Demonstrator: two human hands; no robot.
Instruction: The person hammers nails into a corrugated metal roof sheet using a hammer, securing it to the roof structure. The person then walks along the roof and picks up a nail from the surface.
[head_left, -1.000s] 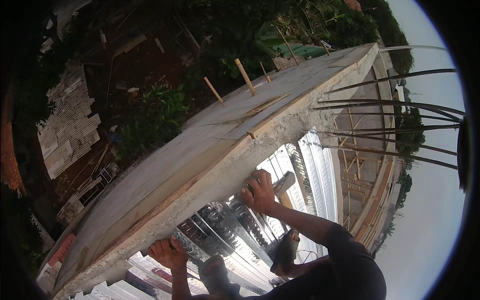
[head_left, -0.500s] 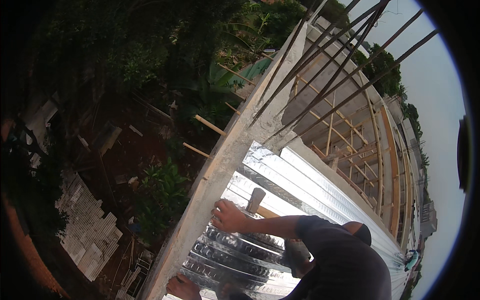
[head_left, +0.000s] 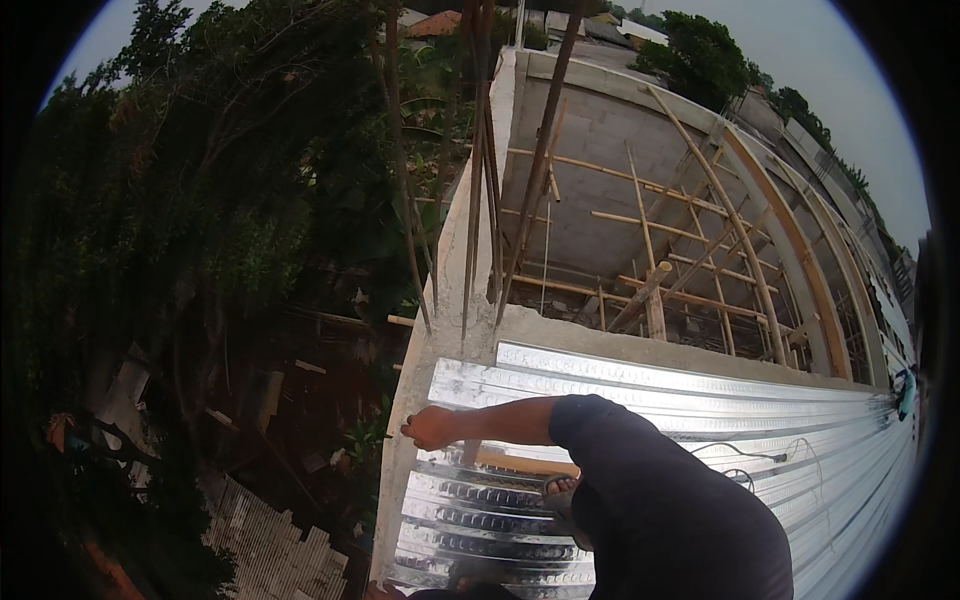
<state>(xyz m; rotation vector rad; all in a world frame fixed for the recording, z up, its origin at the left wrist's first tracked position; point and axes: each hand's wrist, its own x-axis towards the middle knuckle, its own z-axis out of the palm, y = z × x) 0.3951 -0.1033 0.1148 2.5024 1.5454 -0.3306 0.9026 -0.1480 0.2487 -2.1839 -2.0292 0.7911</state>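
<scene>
My right hand [head_left: 432, 428] is closed over the outer concrete edge [head_left: 397, 480], fingers bent together. A small dark tip sticks out past its fingers; what it belongs to is too small to make out. Under my right forearm, the wooden handle [head_left: 525, 464] of a hammer lies on shiny ribbed metal decking [head_left: 470, 512]; the hammer's head is hidden. At the bottom rim, only a sliver of my left hand [head_left: 383, 591] shows beside the same edge, its fingers not readable. My sandalled foot [head_left: 562, 487] rests on the decking close to the handle.
Tall steel rebars [head_left: 487, 200] rise from the concrete corner. Beyond a low concrete beam [head_left: 640, 348], a deep bay holds bamboo scaffolding [head_left: 690, 240]. The left side drops to ground with trees and a corrugated roof [head_left: 275, 540]. Cables [head_left: 740, 452] lie on the decking at right.
The view has turned, so the edge now stands steeper. My right hand has gone from resting spread on the decking's end to a closed grip at the concrete edge.
</scene>
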